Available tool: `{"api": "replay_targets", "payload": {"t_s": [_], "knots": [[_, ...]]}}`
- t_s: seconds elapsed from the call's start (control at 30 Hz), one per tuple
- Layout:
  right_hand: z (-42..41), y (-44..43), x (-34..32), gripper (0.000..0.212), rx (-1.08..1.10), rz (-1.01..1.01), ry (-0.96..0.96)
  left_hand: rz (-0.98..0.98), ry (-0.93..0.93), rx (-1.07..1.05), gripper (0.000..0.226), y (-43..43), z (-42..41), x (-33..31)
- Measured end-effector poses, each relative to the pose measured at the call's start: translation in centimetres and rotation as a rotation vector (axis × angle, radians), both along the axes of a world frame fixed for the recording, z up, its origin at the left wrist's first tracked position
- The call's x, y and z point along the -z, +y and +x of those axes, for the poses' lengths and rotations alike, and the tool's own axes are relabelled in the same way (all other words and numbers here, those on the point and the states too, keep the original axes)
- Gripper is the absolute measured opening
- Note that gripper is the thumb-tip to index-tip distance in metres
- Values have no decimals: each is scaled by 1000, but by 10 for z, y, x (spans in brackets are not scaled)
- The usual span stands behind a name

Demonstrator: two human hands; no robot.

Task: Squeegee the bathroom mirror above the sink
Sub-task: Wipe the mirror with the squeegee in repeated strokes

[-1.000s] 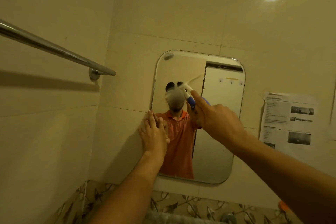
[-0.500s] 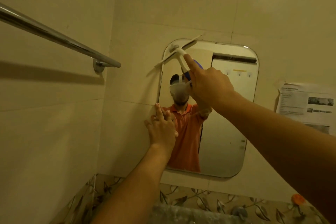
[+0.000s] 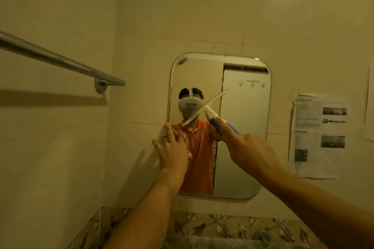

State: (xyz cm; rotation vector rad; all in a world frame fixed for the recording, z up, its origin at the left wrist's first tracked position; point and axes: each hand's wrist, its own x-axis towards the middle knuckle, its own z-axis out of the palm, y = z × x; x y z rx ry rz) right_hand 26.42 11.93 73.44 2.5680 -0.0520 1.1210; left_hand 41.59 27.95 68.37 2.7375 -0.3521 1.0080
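Note:
A rounded rectangular mirror point(image 3: 244, 147) hangs on the beige tiled wall. My right hand point(image 3: 249, 149) grips the blue and white handle of a squeegee point(image 3: 204, 108), forefinger stretched along the handle. Its white blade lies tilted across the middle of the glass, lower end left, upper end right. My left hand point(image 3: 174, 149) rests flat with straight fingers on the mirror's left edge and the wall beside it. The glass reflects a person in an orange shirt wearing a white headset.
A chrome towel bar point(image 3: 60, 60) juts from the left wall toward the corner. A printed paper sheet point(image 3: 319, 135) is stuck on the wall right of the mirror. A leaf-patterned tile band point(image 3: 212, 226) runs below, with a tap point(image 3: 263, 235) at the bottom edge.
The squeegee has come down from the mirror's top left corner to the middle of the glass, drawn by my right hand. My left hand stays on the mirror's left edge.

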Motion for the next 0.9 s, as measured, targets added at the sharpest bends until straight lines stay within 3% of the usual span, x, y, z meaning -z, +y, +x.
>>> {"api": "replay_targets", "payload": {"t_s": [0.13, 0.23, 0.37, 0.5, 0.63, 0.9], "knots": [[11, 18, -58, 66, -168, 80, -133, 28, -6, -28, 98, -3, 0, -1], [30, 44, -97, 56, -175, 98, -179, 36, -23, -7, 98, 0, -1, 1], [55, 69, -116, 67, -85, 64, -156, 35, -26, 12, 96, 2, -1, 2], [64, 62, -99, 95, -33, 37, -176, 58, -23, 0, 97, 3, -1, 0], [51, 32, -62, 87, -25, 68, -157, 69, 9, -17, 96, 2, -2, -3], [2, -7, 6, 100, 39, 104, -20, 67, -17, -11, 99, 4, -1, -2]]}}
